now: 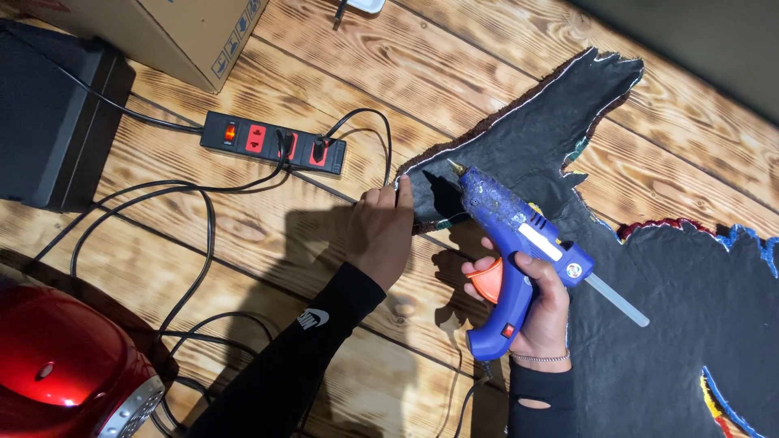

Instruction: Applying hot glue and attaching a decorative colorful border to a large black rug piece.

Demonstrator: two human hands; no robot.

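Head camera view, looking down on a wooden floor: at centre frame the right hand (545, 312) wraps tight around a blue hot glue gun (519, 243), forefinger on the orange trigger, nozzle aimed at the edge of a black fabric-backed rug piece (649, 324) filling the right side. The left hand (381, 235) pinches that edge. A black power strip (272, 142) lies upper left.

Blue plastic glue gun (511, 243), orange trigger. Black fabric backing (649, 341) (red, blue, yellow edging). Black power strip (273, 143), red sockets. Scorched-grain wooden floor (487, 57).
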